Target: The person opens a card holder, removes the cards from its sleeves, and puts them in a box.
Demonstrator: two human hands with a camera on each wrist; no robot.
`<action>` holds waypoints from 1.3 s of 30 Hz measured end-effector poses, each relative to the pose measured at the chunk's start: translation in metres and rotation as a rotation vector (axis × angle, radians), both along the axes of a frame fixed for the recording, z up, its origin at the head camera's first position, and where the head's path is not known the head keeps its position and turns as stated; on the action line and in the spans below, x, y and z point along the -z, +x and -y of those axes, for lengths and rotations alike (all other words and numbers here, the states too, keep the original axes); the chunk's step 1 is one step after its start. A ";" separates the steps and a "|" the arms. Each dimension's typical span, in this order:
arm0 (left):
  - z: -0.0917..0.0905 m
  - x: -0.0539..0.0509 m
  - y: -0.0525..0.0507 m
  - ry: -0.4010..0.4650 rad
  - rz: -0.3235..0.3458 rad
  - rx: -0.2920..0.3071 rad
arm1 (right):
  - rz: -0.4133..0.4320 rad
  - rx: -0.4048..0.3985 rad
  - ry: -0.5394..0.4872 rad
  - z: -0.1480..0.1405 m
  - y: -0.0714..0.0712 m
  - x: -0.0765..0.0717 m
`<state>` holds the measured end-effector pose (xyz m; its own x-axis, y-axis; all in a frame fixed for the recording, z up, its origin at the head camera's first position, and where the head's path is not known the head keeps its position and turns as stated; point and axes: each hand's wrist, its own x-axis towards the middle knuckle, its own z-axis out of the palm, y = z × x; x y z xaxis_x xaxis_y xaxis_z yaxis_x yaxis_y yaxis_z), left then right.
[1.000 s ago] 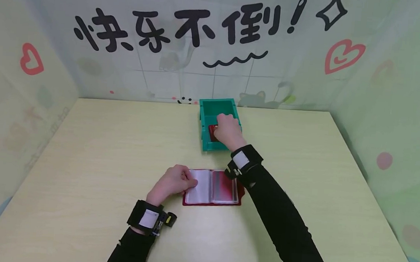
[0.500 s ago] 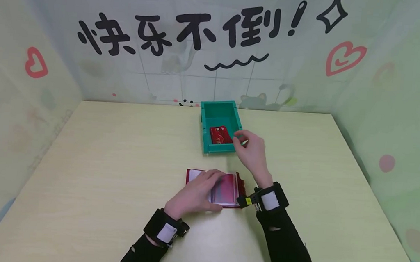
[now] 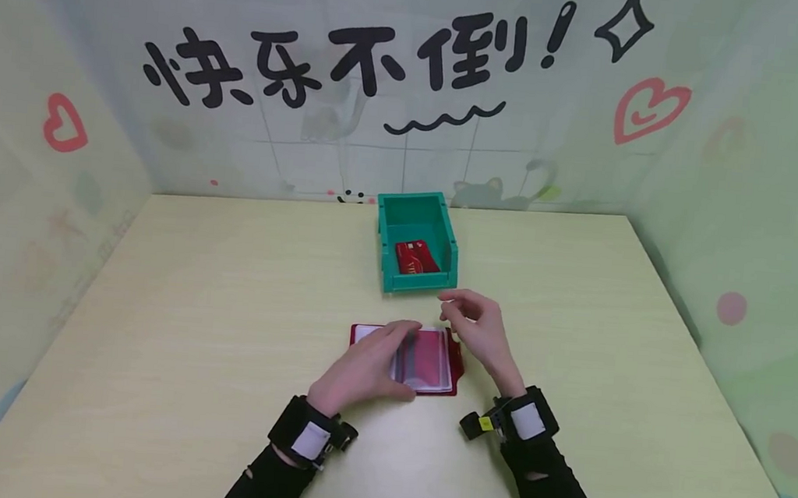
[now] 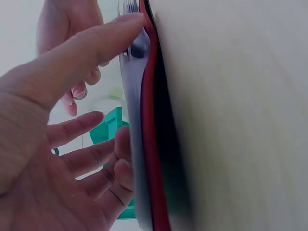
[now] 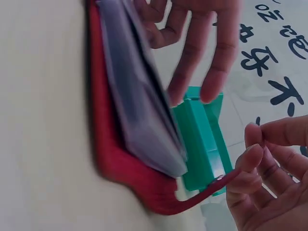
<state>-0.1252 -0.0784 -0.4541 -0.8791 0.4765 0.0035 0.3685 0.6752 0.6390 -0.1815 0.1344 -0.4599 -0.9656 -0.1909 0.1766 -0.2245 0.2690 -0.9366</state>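
A card holder [image 3: 425,360] with a red cover and clear sleeves lies spread on the table. My left hand [image 3: 361,367] spans its left part, thumb at the near side and fingers stretched toward the far side. In the left wrist view, the left thumb [image 4: 96,53] is by the sleeve edges. My right hand [image 3: 480,330], fingers loosely bent, hovers beyond the holder's right end with no object visible in it. In the right wrist view, the red strap [image 5: 202,195] runs up behind those fingers; contact is unclear. Red cards [image 3: 415,258] lie inside a green bin [image 3: 417,283].
The bin stands near the table's back edge, behind the holder. Pale table surface [image 3: 227,282] extends left and right. A printed backdrop [image 3: 410,109] rises behind the table, with fabric walls at both sides.
My right hand has come out of the bin and back toward the holder. My left hand has released its pinch on the left sleeve and shifted right across the holder.
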 end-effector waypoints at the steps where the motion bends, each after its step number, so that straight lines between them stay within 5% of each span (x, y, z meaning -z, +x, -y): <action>1: 0.000 -0.001 0.000 0.007 0.002 -0.001 | 0.007 -0.010 0.006 -0.001 0.001 0.002; 12: 0.002 -0.004 0.001 -0.009 -0.120 0.062 | 0.075 -0.097 -0.054 -0.007 0.003 0.023; 22: 0.000 -0.005 0.005 -0.060 -0.189 0.037 | 0.112 -0.099 -0.055 -0.010 0.003 0.031; 33: 0.026 -0.009 -0.009 0.237 0.112 -0.151 | 0.053 -0.160 0.205 0.006 0.010 0.019; 39: 0.046 -0.006 -0.018 0.319 0.282 -0.297 | -0.114 -0.154 0.411 0.016 0.015 0.013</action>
<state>-0.1431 -0.1244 -0.4482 -0.9640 0.2204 -0.1487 -0.0257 0.4795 0.8772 -0.1662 0.1183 -0.4733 -0.8993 -0.4073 0.1596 -0.3865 0.5689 -0.7259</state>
